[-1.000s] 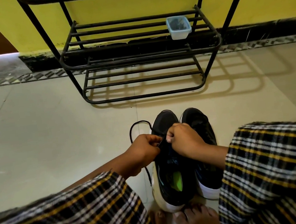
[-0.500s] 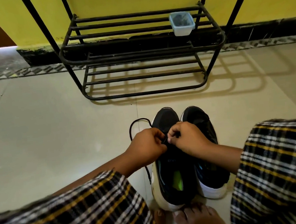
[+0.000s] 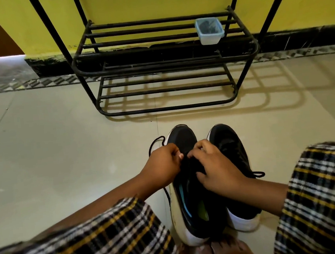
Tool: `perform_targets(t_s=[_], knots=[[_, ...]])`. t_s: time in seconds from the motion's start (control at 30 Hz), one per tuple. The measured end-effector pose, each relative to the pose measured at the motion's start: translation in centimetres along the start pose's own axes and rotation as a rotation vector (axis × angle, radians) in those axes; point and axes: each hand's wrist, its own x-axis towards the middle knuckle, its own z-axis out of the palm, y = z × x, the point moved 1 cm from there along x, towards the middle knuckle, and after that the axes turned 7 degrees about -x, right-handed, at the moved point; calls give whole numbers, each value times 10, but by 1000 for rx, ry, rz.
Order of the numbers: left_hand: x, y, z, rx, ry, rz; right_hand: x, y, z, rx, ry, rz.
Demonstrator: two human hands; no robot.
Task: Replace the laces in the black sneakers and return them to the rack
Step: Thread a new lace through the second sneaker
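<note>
Threading looks to be the step in hand: the left hand [image 3: 162, 166] and right hand [image 3: 214, 169] each pinch the black lace [image 3: 154, 143] over the left sneaker [image 3: 189, 186], which sits on the floor [image 3: 62, 158] touching its mate [image 3: 234, 161]. Next, I judge, comes feeding the lace tip through an eyelet, with the rack [image 3: 164, 63] waiting well ahead.

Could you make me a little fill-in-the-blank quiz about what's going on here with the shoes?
1. Both hands, the left hand and the right hand, work at the ____ sneaker of the pair.
2. The small plastic tub sits on the ____.
3. A loose black lace loops onto the ____ beside the sneaker's toe.

Missing words: left; rack; floor
</note>
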Motion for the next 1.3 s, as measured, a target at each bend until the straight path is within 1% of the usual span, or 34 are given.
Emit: perform_targets(t_s=[0.03,0.1,0.13,0.17,0.2,0.3,0.33,0.37,0.4,0.43,0.5,0.57,0.67,0.7,0.77,0.87,0.93,1.07,1.17,1.3], knots=[[1,2,-2,19,38,14,-2,0,0,-66,-4,-9],[4,9,-9,105,164,63,-6,0,1,-158,-15,-17],[6,15,-15,92,237,88,-7,1,2,-194,-19,-21],[6,22,-21,-6,296,96,-8,2,3,-228,-27,-26],[6,30,-27,-194,331,92,-10,2,6,-265,-29,-46],[4,54,-47,-855,342,94,-13,6,12,-378,-14,-174],[4,57,-55,-996,335,107,-13,7,15,-397,1,-201],[4,57,-61,-1054,321,121,-14,8,17,-416,10,-225],[5,54,-64,-1010,300,121,-14,8,19,-440,13,-258],[5,49,-64,-896,270,101,-14,7,20,-460,17,-295],[6,31,-54,-624,193,20,-15,6,20,-482,27,-347],[5,9,-37,-460,117,-77,-15,6,21,-485,29,-377],[5,-17,-15,-158,-28,-156,-15,4,22,-498,18,-449],[4,-22,-9,-77,-79,-179,-15,3,22,-521,5,-485],[5,-28,-3,3,-124,-204,-16,0,21,-563,-16,-546],[7,-32,3,27,-80,-192,-17,-2,20,-566,-21,-553],[7,-37,6,-19,-30,-193,-17,-2,21,-559,-30,-539],[2,-42,11,-400,13,-209,-16,-5,23,-539,-39,-497],[2,-27,5,-523,71,-100,-15,-7,21,-529,-67,-444],[3,-5,-13,-512,91,35,-15,-16,20,-548,-134,-403]])
